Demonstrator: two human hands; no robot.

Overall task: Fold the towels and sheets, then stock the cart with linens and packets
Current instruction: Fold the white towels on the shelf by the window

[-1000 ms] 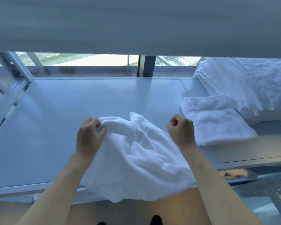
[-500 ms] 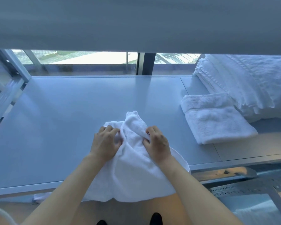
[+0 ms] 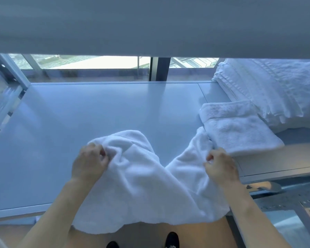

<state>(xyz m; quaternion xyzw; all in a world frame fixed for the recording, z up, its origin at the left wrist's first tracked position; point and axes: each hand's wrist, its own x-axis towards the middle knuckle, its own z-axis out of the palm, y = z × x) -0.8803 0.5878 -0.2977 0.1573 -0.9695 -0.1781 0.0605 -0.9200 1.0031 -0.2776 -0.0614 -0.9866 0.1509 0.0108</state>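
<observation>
Your left hand (image 3: 89,162) has its fingers curled in a closed grip on the far left corner of a white towel (image 3: 147,190), bunching the cloth at the knuckles. Your right hand (image 3: 220,166) is likewise curled, its grip pinching the far right corner of the same towel. The two hands are well apart, with the towel stretched between them and sagging into a V at the middle of its far edge. The far part of the towel lies on the pale grey worktop (image 3: 97,113); the near part hangs over the worktop's near edge toward the floor. The right corner of the towel touches or just overlaps the left near edge of a folded white towel (image 3: 238,129), which lies flat on the worktop at the right. Behind that, at far right, sits a tall stack of folded white linens (image 3: 276,93), its layered edges facing left. A window strip (image 3: 89,62) runs along the far side of the worktop, under a grey overhang. Two dark shoes (image 3: 172,239) show at the near edge of view. No labels, brands or writing can be read on any item.
</observation>
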